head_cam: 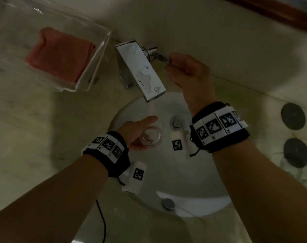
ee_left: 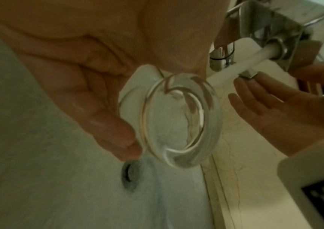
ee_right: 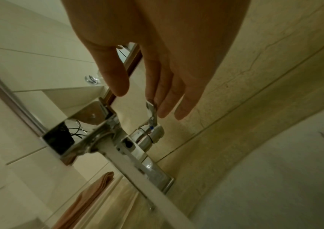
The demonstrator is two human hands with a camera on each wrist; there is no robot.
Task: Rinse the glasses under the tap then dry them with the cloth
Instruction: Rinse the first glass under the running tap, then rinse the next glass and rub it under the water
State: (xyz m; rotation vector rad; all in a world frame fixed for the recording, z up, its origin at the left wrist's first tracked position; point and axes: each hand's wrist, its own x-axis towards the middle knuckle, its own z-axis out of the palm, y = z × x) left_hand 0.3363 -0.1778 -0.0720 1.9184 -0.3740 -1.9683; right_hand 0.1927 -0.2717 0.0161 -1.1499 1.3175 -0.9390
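Rinse stage. Left hand (head_cam: 134,133) grips the glass (head_cam: 152,136) in the sink (head_cam: 193,204), just beside the running stream. Right hand (head_cam: 186,71), fingers loose, touches the tap (head_cam: 140,67) lever (head_cam: 162,57). Cloth (head_cam: 59,55), beyond the left hand, lies unused; drying remains.

No words, brand names or numbers can be read anywhere. The only signs are black-and-white square code markers: a row of them on the left wristband (head_cam: 107,146) behind the left fingers, another row on the right wristband (head_cam: 217,126) behind the right fingers, and single ones on the white camera blocks (head_cam: 138,174) hanging under each wrist. Their patterns carry no legible text.
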